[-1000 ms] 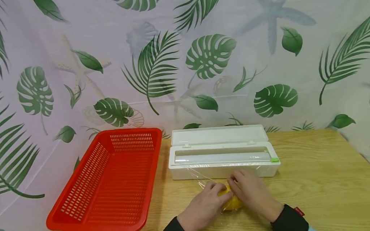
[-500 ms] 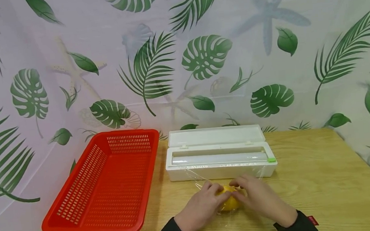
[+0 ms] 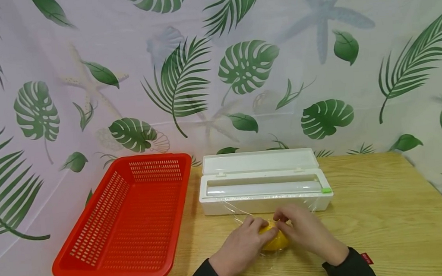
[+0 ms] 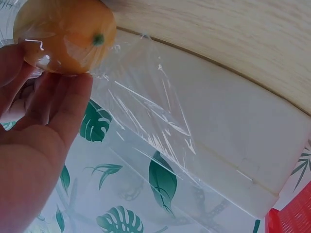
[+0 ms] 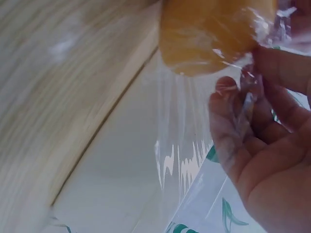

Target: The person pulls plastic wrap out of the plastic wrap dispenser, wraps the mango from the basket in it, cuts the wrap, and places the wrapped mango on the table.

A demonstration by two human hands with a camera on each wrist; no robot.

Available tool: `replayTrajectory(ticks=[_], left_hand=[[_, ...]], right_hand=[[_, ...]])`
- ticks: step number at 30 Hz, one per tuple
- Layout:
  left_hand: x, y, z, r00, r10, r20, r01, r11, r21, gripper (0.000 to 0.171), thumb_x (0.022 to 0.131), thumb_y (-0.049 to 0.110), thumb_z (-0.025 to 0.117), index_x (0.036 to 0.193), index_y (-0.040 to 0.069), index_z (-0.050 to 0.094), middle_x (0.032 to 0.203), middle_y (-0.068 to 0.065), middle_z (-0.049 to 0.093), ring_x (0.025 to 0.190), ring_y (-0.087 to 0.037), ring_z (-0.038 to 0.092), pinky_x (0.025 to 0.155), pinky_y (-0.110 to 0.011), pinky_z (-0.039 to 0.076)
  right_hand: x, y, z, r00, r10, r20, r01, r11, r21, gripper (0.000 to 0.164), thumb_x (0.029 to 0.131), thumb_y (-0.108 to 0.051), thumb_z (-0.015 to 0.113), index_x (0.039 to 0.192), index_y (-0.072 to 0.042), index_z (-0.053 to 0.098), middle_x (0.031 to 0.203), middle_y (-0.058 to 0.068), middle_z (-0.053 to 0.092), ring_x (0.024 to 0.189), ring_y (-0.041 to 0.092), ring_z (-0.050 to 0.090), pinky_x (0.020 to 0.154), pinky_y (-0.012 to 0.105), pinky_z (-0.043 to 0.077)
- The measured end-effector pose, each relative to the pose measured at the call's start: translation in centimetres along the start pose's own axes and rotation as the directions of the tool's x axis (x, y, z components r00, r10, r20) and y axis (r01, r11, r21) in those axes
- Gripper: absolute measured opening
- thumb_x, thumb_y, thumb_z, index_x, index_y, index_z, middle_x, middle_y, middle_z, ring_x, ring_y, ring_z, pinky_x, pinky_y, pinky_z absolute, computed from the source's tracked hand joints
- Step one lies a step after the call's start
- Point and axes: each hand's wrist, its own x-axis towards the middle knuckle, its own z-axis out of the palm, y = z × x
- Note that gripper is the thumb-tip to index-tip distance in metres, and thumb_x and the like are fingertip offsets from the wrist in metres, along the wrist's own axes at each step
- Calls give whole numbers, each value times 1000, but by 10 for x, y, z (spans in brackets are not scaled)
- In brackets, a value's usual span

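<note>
An orange (image 3: pixel 275 242) lies on the table, partly wrapped in clear cling film (image 4: pixel 141 107). My left hand (image 3: pixel 237 250) holds it from the left, fingers and thumb against the fruit. In the left wrist view the orange's green stem end shows under the film. At its right side, my right hand (image 3: pixel 310 236) pinches a gathered bit of film between thumb and fingers, seen best in the right wrist view. The film still runs from the orange to the white dispenser box (image 3: pixel 261 206) behind it. That box has its lid up and a film roll (image 3: pixel 264 188) inside.
A red perforated basket (image 3: pixel 150 274) stands on the wooden table (image 3: pixel 386 211) to the left. A green cutter slider (image 3: pixel 326 190) sits at the right end of the box's front edge. Behind the table hangs a leaf-print cloth (image 3: pixel 200 70).
My right fingers have shifted over the orange's right side and drawn together on the film. The left hand has stayed on the orange. The head view has shifted slightly.
</note>
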Motion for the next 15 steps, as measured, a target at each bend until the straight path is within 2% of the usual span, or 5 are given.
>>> replayTrajectory(ticks=[4,7,10,15], left_hand=[[1,0,1,1000,3,-24,-3,1000,-20,40,85,13,69,122,25,60,105,2,60,87,-13,50,67,-14,44],[2,0,1,999,8,-31,-8,1000,-17,41,86,14,69,124,24,58,104,3,61,84,-13,49,67,-14,43],[1,0,1,999,4,-38,-4,1000,-5,42,86,13,69,126,21,56,103,4,61,84,-12,50,68,-14,44],[1,-1,0,999,-36,-25,36,999,-8,31,86,15,68,114,12,54,101,4,61,88,-11,54,74,-14,46]], right_hand=[[-1,-1,3,1000,-6,-20,5,999,-44,11,82,-6,71,88,-14,67,86,-6,61,80,9,55,70,28,49],[-1,0,5,1000,20,-12,-20,1000,-8,12,84,-5,69,94,-9,68,88,-3,61,77,9,54,68,26,48],[1,1,8,999,28,-20,-27,999,21,16,85,0,65,100,-4,66,90,2,63,79,12,56,70,29,49],[5,0,15,997,-20,-70,19,1000,-4,16,85,6,62,96,-5,67,89,2,61,86,17,57,77,36,49]])
